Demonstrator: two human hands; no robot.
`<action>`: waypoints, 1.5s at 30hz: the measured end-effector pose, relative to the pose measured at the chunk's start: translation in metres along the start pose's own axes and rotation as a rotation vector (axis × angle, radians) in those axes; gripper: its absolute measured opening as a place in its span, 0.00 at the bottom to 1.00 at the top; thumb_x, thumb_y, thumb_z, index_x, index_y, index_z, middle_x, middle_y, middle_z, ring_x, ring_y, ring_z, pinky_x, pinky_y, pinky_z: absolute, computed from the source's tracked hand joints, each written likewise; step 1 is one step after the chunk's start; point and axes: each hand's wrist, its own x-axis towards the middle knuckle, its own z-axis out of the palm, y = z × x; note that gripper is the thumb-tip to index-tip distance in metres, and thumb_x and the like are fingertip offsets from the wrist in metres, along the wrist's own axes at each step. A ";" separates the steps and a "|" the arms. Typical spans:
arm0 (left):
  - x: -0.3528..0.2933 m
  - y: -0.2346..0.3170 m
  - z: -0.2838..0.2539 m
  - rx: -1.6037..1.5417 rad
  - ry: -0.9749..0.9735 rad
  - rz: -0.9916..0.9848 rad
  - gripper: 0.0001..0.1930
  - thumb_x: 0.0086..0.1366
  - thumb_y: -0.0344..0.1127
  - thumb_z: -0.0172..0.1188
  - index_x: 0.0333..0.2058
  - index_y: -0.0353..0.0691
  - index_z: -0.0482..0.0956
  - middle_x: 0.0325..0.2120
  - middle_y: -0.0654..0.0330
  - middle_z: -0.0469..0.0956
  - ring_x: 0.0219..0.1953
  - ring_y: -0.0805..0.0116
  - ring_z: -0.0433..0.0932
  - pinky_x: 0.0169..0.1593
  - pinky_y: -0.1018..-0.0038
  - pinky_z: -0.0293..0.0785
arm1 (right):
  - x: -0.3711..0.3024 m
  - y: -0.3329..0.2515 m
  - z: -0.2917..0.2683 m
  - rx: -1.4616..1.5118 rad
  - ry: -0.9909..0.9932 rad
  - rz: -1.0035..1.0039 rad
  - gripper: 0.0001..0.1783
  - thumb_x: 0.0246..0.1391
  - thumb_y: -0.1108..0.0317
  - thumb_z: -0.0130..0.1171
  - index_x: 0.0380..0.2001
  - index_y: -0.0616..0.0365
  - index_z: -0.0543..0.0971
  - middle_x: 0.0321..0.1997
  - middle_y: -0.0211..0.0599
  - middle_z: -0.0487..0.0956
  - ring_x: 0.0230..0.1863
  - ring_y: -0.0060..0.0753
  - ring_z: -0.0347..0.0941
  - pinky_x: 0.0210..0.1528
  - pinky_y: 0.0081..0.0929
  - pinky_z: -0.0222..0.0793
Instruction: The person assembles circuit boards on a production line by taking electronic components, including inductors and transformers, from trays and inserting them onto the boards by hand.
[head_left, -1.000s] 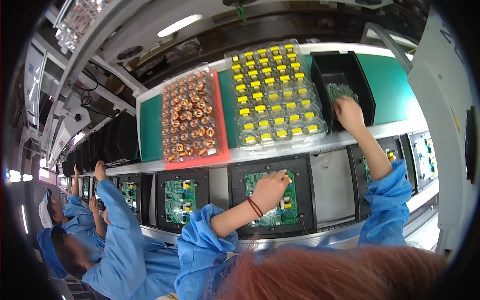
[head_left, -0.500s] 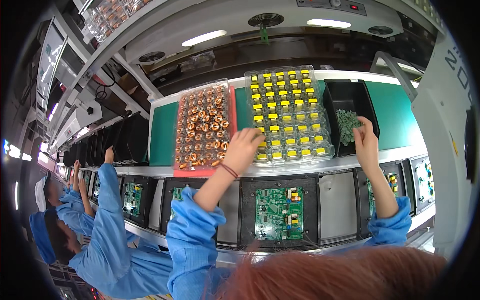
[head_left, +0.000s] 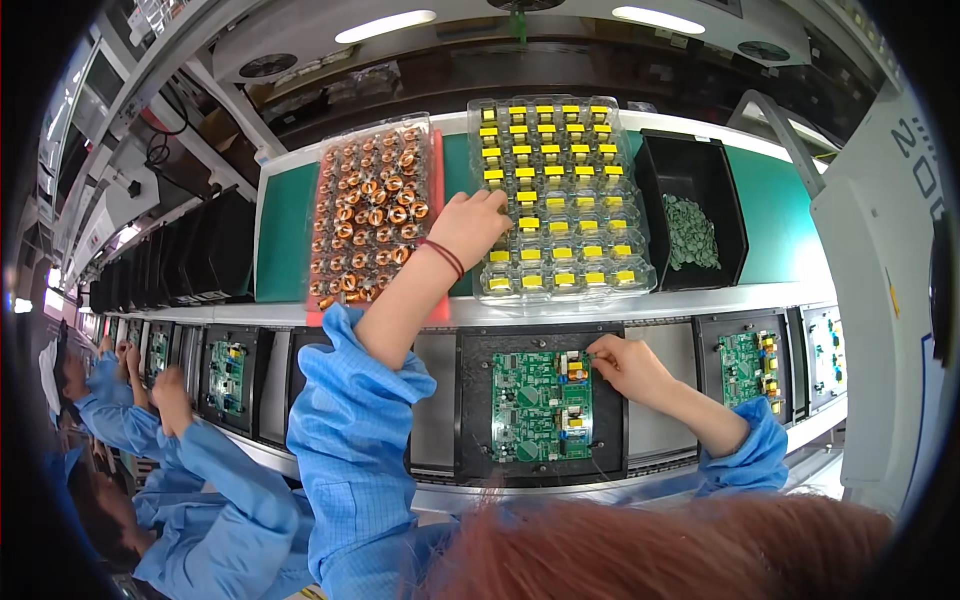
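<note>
My left hand [head_left: 472,235] reaches over the left edge of a clear plastic tray [head_left: 560,303] of yellow-topped transformers [head_left: 529,224]. Its fingers are curled down among them, and what they grip is hidden. Close to me, my right hand [head_left: 632,368] has thumb and forefinger pinched together at the upper right edge of a green circuit board [head_left: 522,405]. Anything between those fingertips is too small to make out. The board lies flat in a black carrier [head_left: 470,440], with white, yellow and orange parts along its right side.
Left of the transformers, a clear tray of copper-wound coils [head_left: 372,205] rests on a red tray [head_left: 441,170]. A black bin [head_left: 690,160] at right holds small green pieces [head_left: 690,232]. Another loaded board [head_left: 750,368] sits farther right on the line. A co-worker's hand [head_left: 172,398] is at left.
My right hand has moved from the green pieces in the bin to the board's edge. My left hand has shifted slightly farther up the transformer tray. The whole view has shifted a little.
</note>
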 end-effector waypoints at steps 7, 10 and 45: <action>-0.002 -0.017 0.006 0.121 0.147 0.230 0.08 0.55 0.33 0.54 0.33 0.51 0.80 0.33 0.67 0.72 0.42 0.73 0.73 0.41 0.72 0.68 | -0.006 0.008 0.012 -0.417 0.171 -0.286 0.07 0.49 0.73 0.56 0.33 0.60 0.76 0.35 0.42 0.71 0.36 0.48 0.73 0.38 0.39 0.73; -0.006 -0.020 0.011 0.179 0.210 0.264 0.11 0.56 0.34 0.53 0.38 0.53 0.78 0.34 0.68 0.71 0.42 0.73 0.72 0.41 0.74 0.67 | -0.008 0.012 0.012 -0.452 0.186 -0.311 0.07 0.49 0.73 0.56 0.33 0.61 0.76 0.33 0.41 0.71 0.36 0.47 0.73 0.39 0.37 0.72; -0.057 0.110 -0.035 -0.733 0.132 0.049 0.17 0.49 0.34 0.65 0.40 0.42 0.75 0.33 0.55 0.78 0.34 0.56 0.78 0.40 0.66 0.74 | -0.010 0.016 -0.067 -0.371 0.512 -0.356 0.11 0.51 0.74 0.55 0.40 0.60 0.77 0.28 0.41 0.72 0.26 0.39 0.71 0.28 0.29 0.67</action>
